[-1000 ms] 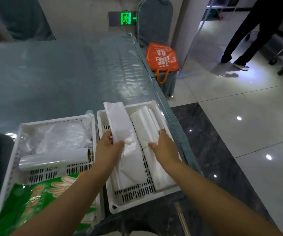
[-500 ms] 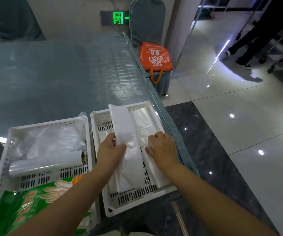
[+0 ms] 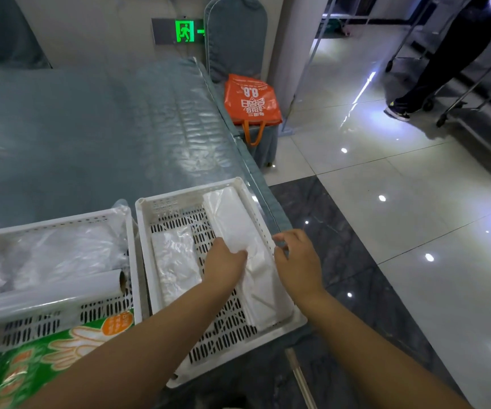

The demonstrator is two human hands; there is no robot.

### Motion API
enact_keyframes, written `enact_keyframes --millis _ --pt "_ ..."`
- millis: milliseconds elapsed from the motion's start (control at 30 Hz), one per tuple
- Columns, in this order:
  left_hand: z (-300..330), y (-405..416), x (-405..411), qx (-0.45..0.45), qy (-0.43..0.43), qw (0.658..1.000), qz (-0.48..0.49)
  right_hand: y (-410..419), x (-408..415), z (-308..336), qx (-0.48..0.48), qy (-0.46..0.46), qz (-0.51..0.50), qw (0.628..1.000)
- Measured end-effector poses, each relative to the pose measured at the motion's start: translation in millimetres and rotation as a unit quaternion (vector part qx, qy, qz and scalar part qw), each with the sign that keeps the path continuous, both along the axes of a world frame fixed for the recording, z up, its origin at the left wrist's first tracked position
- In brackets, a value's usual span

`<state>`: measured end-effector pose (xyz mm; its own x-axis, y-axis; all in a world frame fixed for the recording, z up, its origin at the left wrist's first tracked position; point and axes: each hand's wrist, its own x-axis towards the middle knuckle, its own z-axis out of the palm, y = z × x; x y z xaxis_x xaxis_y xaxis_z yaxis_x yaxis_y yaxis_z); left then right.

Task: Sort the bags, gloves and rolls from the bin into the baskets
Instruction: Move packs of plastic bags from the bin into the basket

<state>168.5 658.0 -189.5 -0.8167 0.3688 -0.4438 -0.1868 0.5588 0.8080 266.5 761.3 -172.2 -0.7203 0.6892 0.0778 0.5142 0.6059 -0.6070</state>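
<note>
right basket (image 3: 149, 225): two flat bag stacks inside. left hand (image 3: 223, 265) grip pinched on right-side stack (image 3: 235, 219). right hand (image 3: 298, 259) grip loose, empty, at rim. left basket (image 3: 133, 261): roll (image 3: 49, 296), glove pack (image 3: 31, 358), loose film. bin out of view; remainder unknown.

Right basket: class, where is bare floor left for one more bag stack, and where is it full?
In the right basket, bare slotted floor shows along the far wall above the small clear stack, and in the near corner. The right side is crowded: a long white stack under the left hand, with the right hand at the rim.
</note>
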Motion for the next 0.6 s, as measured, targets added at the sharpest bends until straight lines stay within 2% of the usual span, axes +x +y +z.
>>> enact_keyframes --millis 167,333,467,600 --pt "4.1 3.2 -2.5 -0.050 0.022 0.994 -0.095 -2.5 -1.6 -3.2 0.000 -0.006 0.008 1.000" --pt "-5.9 -6.4 8.4 -0.087 0.108 0.988 -0.064 -0.3 -4.7 -6.1 -0.002 -0.027 0.034 0.999" --pt "-6.6 1.2 24.0 0.018 -0.030 0.999 -0.020 -1.5 -5.2 -13.0 -0.027 -0.036 0.043 0.998" --pt "-8.2 7.6 30.2 0.051 -0.035 0.996 -0.066 -2.9 -5.1 -20.8 -0.018 -0.015 0.034 0.999"
